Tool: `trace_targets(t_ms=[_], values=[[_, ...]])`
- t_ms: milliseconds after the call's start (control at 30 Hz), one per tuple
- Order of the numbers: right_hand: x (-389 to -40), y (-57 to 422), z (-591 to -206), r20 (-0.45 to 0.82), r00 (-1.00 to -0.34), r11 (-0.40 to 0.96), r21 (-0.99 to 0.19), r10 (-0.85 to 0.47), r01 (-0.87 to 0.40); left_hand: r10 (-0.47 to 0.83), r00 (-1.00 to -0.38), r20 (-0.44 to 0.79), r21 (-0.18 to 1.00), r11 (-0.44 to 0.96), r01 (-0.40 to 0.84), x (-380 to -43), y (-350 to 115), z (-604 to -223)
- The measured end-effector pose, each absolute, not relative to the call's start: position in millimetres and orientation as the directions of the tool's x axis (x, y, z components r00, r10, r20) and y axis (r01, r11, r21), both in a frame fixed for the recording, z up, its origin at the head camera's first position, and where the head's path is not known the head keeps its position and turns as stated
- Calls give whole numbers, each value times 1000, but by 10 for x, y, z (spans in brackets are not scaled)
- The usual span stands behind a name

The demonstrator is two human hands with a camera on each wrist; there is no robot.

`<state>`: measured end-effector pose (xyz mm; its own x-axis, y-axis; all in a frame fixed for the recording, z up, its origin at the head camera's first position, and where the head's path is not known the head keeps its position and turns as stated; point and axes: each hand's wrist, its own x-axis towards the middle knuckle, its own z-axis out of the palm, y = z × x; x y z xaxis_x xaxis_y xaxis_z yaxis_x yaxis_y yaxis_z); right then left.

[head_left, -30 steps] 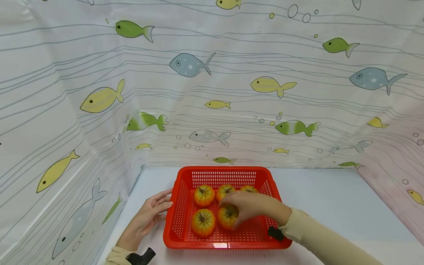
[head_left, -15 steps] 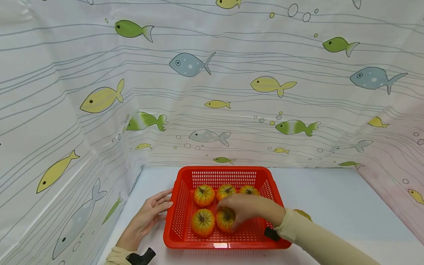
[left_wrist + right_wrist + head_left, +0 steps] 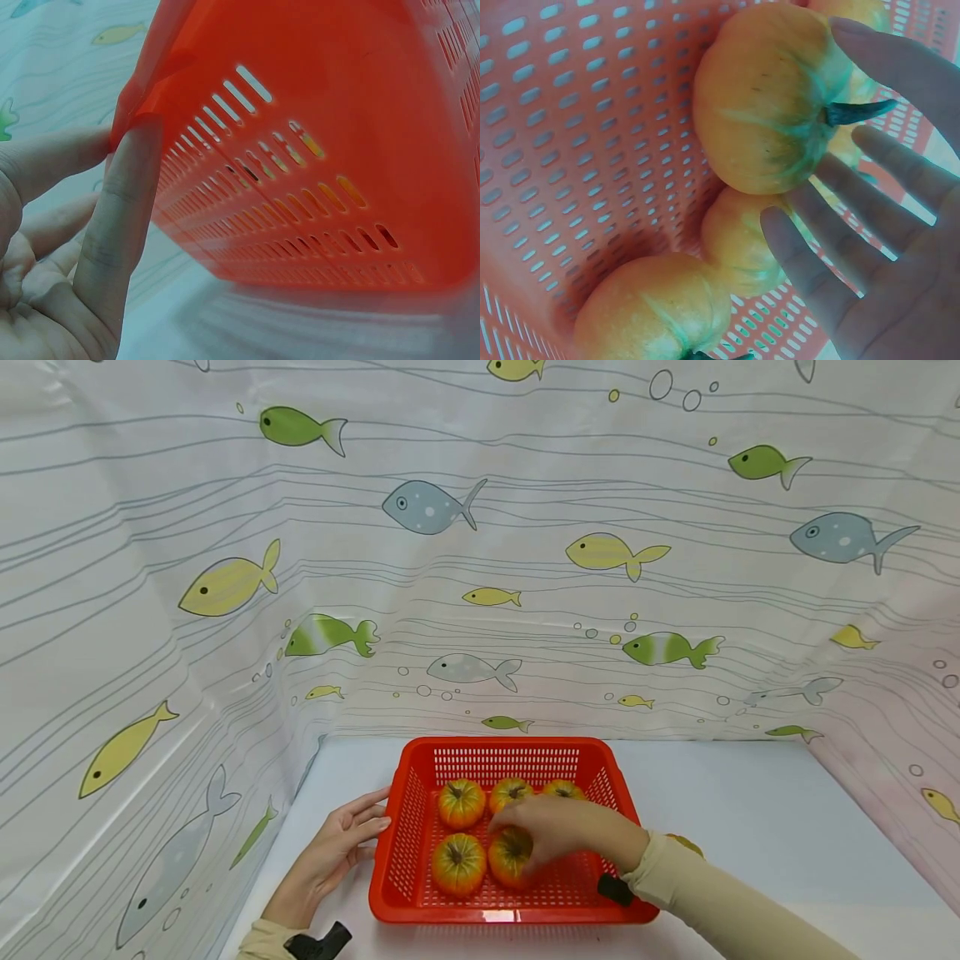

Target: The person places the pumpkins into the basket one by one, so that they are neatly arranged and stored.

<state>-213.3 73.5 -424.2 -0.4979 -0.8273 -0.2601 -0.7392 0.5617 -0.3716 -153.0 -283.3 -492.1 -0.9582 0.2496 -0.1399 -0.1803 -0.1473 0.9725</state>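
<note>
A red plastic basket [image 3: 517, 914] with slotted walls holds several small orange-yellow pumpkins, among them a front-left pumpkin [image 3: 459, 864] and a back-left pumpkin [image 3: 462, 803]. My right hand [image 3: 551, 831] reaches down into the basket over the front-middle pumpkin [image 3: 508, 860]. In the right wrist view its fingers [image 3: 840, 232] are spread and fairly straight beside that pumpkin [image 3: 765, 105], the thumb tip overlapping its edge near the dark stem. My left hand [image 3: 337, 847] touches the basket's left rim with extended fingers [image 3: 124, 202], thumb and finger at the rim.
A back-middle pumpkin [image 3: 512, 791] and a back-right pumpkin [image 3: 564, 789] sit along the far side, partly hidden by the right hand. Outside the basket, a yellow rounded thing [image 3: 686, 845] peeks out behind the right sleeve. A fish-patterned sheet [image 3: 480, 635] encloses the white table [image 3: 742, 802].
The right hand and the front-middle pumpkin have shifted slightly left, closer to the front-left pumpkin. More of the yellow thing shows behind the sleeve. The left hand has stayed put.
</note>
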Motion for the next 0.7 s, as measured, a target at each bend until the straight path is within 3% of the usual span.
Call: trace_targets(t_ms=[300, 700], values=[[-2139, 817, -4148, -227, -524, 568, -421, -821, -707, 247, -959, -136, 974, -142, -175, -1530, -2833, -4925], [-2137, 1071, -3925, -177, -608, 616, -433, -774, -658, 257, -958, -130, 973, -150, -173, -1522, -2829, -4924]])
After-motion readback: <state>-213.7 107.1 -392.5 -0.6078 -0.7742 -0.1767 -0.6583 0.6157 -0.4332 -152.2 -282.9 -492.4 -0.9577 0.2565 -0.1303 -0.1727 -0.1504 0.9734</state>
